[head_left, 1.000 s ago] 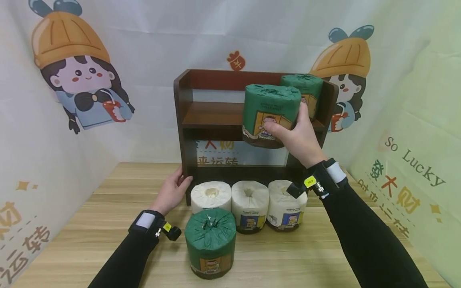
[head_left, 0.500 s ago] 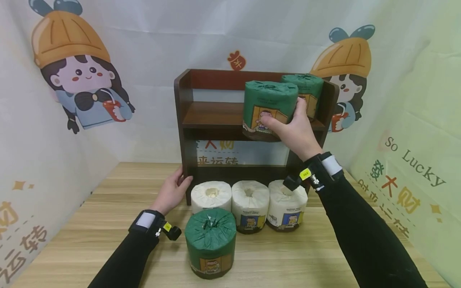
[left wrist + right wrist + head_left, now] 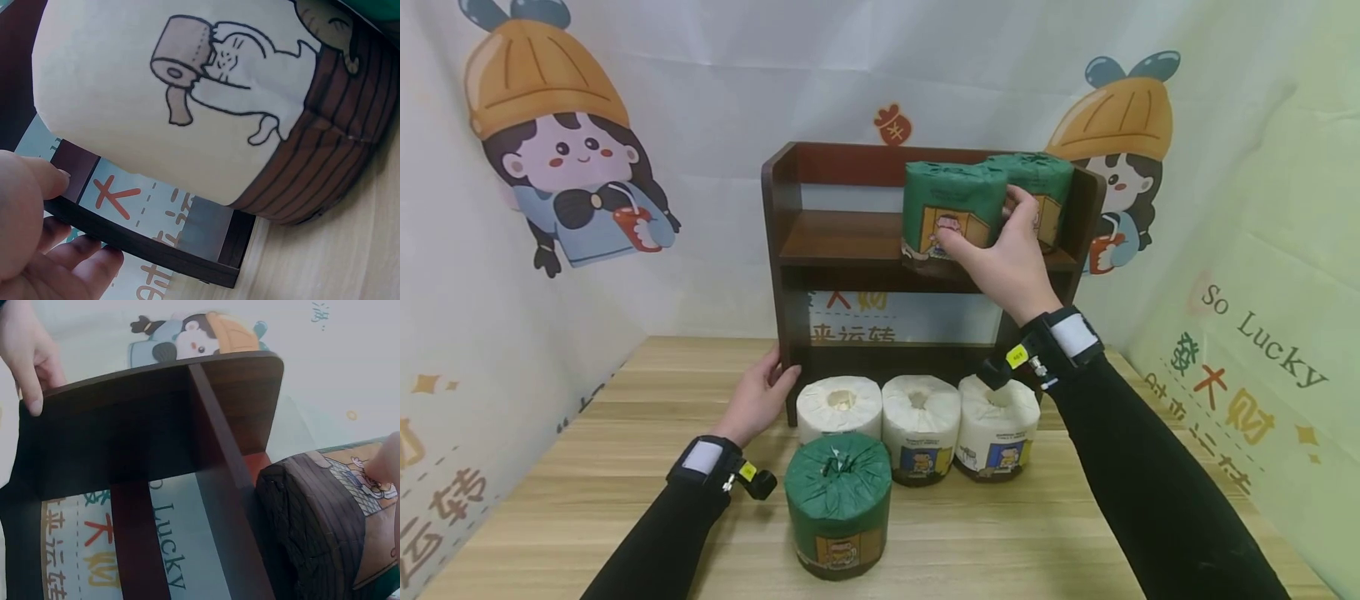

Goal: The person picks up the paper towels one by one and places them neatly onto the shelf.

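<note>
My right hand [image 3: 1013, 265] grips a green-wrapped toilet paper roll [image 3: 953, 190], thumb on its front and fingers on its right side. The roll is upright over the front of the upper board of a dark wooden shelf [image 3: 835, 237]; in the right wrist view its dark base [image 3: 300, 531] lies close to that board. Another green roll [image 3: 1037, 173] stands at the upper board's right end, partly hidden by the held one. Low on the left, my left hand [image 3: 758, 402] pinches the shelf's side panel [image 3: 144, 240] between thumb and fingers.
Three white toilet paper rolls [image 3: 922, 417] stand in a row on the wooden table [image 3: 625, 450], before the shelf's foot. One green roll [image 3: 838, 508] stands nearer, in front of the left white one. A printed cloth [image 3: 715, 167] hangs behind and along the sides.
My right hand has moved the green roll up slightly, leftward and back toward the upper board. The left hand stays at the side panel.
</note>
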Demonstrator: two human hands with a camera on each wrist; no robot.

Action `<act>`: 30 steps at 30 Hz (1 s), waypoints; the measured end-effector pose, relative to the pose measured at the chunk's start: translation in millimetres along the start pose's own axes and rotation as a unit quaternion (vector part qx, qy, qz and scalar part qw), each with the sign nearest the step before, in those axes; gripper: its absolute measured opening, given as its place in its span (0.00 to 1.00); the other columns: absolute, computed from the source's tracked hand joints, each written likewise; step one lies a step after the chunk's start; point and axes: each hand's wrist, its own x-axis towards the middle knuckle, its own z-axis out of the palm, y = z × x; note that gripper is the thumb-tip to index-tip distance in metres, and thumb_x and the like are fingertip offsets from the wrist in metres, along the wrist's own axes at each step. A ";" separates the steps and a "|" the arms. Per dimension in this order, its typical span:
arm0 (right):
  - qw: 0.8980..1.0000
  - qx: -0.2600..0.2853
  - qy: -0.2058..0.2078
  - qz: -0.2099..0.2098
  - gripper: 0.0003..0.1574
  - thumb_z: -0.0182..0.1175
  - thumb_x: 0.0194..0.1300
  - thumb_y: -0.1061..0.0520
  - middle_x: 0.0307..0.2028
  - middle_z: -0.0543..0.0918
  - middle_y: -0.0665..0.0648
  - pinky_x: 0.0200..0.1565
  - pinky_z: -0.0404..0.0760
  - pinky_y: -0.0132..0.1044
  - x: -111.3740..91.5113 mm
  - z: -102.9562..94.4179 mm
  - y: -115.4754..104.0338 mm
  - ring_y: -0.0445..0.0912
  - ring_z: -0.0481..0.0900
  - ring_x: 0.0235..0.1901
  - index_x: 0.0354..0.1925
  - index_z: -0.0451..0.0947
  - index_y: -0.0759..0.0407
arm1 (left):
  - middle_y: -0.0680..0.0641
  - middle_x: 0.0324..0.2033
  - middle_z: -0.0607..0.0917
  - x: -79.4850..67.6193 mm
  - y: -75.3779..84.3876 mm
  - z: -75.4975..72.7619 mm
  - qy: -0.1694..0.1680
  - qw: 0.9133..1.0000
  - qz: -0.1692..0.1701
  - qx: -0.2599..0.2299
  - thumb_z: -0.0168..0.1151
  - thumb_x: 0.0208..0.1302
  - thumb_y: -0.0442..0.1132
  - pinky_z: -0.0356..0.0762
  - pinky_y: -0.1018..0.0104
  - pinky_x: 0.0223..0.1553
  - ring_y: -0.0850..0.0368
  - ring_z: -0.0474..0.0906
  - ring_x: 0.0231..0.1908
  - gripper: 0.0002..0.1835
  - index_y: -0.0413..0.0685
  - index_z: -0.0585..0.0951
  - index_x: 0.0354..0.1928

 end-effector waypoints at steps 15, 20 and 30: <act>0.991 -0.121 0.052 0.006 0.66 0.71 0.54 0.37 0.63 0.56 0.60 0.61 0.71 0.47 0.4 13.5 -4.1 0.49 0.58 0.60 0.74 0.44 0.58 | 0.42 0.67 0.68 1.2 -2.1 -0.3 0.007 1.000 0.001 -0.001 0.53 0.77 0.42 0.75 0.47 0.56 0.46 0.68 0.60 0.29 0.62 0.60 0.75; 0.989 -0.136 0.066 0.002 0.62 0.69 0.58 0.37 0.61 0.58 0.63 0.60 0.74 0.45 2.5 18.7 -2.3 0.51 0.64 0.56 0.74 0.46 0.60 | 0.42 0.67 0.68 -0.5 -1.1 -0.7 0.007 1.000 0.000 0.003 0.53 0.77 0.43 0.75 0.47 0.56 0.45 0.68 0.60 0.29 0.58 0.60 0.75; 0.983 -0.163 0.079 0.006 0.55 0.67 0.64 0.40 0.63 0.61 0.65 0.64 0.70 0.46 6.0 23.4 -2.4 0.52 0.66 0.58 0.72 0.49 0.64 | 0.42 0.68 0.66 -0.7 2.0 -1.5 0.004 1.000 -0.001 0.005 0.53 0.77 0.43 0.74 0.46 0.56 0.45 0.68 0.60 0.29 0.57 0.59 0.76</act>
